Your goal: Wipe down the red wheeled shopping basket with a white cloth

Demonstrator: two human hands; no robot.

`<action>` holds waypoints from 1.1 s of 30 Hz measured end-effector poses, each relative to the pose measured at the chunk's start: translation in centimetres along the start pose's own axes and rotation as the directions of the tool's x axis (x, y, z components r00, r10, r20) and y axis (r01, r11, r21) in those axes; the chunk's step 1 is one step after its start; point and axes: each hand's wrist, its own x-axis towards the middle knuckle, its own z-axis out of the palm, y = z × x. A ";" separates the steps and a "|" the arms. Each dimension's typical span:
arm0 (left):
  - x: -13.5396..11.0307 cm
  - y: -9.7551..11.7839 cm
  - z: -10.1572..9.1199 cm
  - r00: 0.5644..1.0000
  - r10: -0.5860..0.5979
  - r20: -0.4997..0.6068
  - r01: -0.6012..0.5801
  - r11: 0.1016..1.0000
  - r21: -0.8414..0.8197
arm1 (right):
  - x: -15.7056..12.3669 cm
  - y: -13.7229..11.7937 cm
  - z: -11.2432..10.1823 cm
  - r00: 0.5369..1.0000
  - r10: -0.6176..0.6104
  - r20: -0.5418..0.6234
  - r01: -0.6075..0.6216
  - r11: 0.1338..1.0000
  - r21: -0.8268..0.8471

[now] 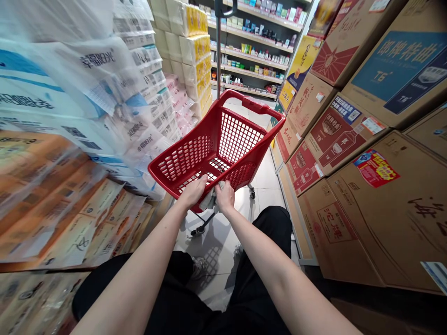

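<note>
A red plastic shopping cart (pixel 251 153) with lattice walls stands in front of me, its basket holding nothing that I can see. My left hand (pixel 195 190) is closed over the cart's near rim, fingers reaching to the inner side. Close beside it, my right hand (pixel 225 197) is closed on a grey cloth (pixel 208 200) pressed against the near end of the cart. Part of the cloth hangs between the two hands, and the fingertips underneath are hidden. A tall metal pole (pixel 219 56) rises behind the cart's far left side.
Packs of wrapped tissue paper (pixel 94 88) are piled high on my left, with orange packs (pixel 45 195) lower down. Cardboard cartons (pixel 370 186) form a wall on my right. Shelves of toiletries (pixel 254 42) stand ahead. Cart casters (pixel 198 230) rest on the tiled floor (pixel 223 260).
</note>
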 end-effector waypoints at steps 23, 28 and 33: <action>-0.2 0.3 0.3 0.998 0.009 -0.058 -0.014 0.996 -0.088 | -1.7 0.4 1.2 0.998 -0.044 0.035 0.038 0.985 0.166; 0.2 -0.2 0.4 0.997 0.023 -0.079 -0.032 0.994 -0.106 | -1.9 2.2 -0.1 0.999 -0.045 0.022 0.042 0.988 0.148; 0.3 -0.1 0.4 0.996 0.022 -0.090 -0.034 0.991 -0.130 | -2.2 2.9 0.1 0.999 -0.050 0.013 0.044 0.950 0.308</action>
